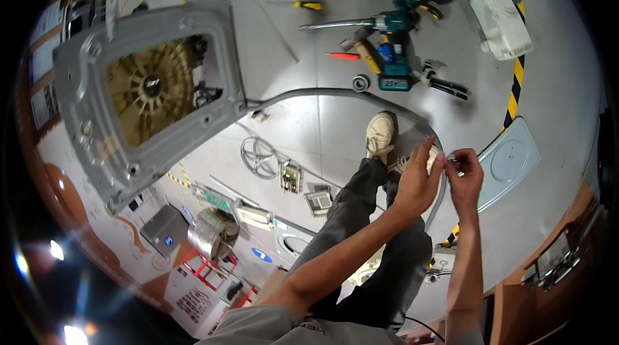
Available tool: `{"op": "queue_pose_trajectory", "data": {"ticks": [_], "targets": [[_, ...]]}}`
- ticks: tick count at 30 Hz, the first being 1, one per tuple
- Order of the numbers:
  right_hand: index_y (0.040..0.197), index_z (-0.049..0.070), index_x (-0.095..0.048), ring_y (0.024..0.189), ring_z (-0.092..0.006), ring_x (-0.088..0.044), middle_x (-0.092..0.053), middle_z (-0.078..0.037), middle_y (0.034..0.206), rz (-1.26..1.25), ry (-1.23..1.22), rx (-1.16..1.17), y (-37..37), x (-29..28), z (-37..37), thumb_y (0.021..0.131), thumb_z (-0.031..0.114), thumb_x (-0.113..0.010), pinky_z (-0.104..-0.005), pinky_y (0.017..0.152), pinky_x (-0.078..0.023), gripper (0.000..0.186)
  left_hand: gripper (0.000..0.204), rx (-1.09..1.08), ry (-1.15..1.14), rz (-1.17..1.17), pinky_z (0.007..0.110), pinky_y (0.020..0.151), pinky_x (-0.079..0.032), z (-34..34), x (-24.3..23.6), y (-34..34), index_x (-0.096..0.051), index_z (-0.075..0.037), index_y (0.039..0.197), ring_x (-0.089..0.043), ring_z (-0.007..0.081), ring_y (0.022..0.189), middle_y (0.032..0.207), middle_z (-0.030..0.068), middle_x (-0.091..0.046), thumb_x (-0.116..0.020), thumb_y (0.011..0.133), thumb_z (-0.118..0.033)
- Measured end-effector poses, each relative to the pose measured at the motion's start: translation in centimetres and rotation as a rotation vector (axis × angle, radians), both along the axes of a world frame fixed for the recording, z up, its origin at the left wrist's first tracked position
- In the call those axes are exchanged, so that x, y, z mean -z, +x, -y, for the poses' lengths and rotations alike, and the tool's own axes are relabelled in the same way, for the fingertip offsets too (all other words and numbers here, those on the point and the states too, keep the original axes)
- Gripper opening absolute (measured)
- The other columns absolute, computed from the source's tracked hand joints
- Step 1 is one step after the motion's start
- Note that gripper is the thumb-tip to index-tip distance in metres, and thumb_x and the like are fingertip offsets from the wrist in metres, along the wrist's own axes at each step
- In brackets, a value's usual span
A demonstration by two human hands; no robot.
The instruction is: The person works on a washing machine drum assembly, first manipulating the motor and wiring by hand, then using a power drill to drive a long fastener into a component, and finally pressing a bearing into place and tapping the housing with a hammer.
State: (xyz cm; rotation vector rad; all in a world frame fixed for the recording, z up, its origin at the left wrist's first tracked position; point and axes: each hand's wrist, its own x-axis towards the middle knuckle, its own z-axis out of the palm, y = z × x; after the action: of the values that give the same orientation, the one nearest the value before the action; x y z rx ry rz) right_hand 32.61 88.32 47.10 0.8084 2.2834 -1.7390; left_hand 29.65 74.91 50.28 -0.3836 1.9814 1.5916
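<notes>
The right hand (465, 180) has its fingertips together on a small shiny piece (456, 160). The left hand (416, 187) is just left of it, fingers extended and close together; whether they grip anything cannot be told. A grey hose (335, 92) runs from a metal casing (84, 97), far left of the fingers, round to beside them.

The work looks well under way: the casing is open and a spoked wheel (258, 158) lies loose, well left of the fingers. The brown tub (143, 113), inside the casing, appears yet to come out.

The right fingers mostly cover the shiny piece, so its kind is unclear. The left hand hides part of the hose, and its near end is hard to follow beside the trouser leg (412, 255).
</notes>
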Motion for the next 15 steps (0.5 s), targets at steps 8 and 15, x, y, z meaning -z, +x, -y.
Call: {"op": "queue_pose_trajectory", "data": {"ticks": [8,15], "targets": [[0.091,-0.001,-0.058,0.064,-0.018,-0.059,-0.061,-0.01,0.077,-0.196,0.15,-0.428,-6.6,-15.0,16.0,0.079,-0.003,-0.068,-0.0293,0.06,-0.047,0.016,0.033,-0.329,0.256,0.014,0.025,0.086,-0.048,13.9,-10.6,-1.1,-0.055,0.003,0.127,-0.058,0.0109,0.098,0.107,0.0075,-0.065,-0.051,0.1,-0.016],[0.094,-0.002,-0.061,0.075,-0.0203,-0.063,-0.063,-0.012,0.084,-0.015,0.021,-0.615,-10.4,-16.9,26.2,0.078,0.002,-0.069,-0.0312,0.065,-0.05,0.018,0.036,-0.399,0.4,-0.01,0.023,0.075,-0.047,26.5,-11.9,-3.4,-0.059,0.001,0.125,-0.057,0.0084,0.084,0.099,0.004,-0.066,-0.058,0.097,-0.021]]}}
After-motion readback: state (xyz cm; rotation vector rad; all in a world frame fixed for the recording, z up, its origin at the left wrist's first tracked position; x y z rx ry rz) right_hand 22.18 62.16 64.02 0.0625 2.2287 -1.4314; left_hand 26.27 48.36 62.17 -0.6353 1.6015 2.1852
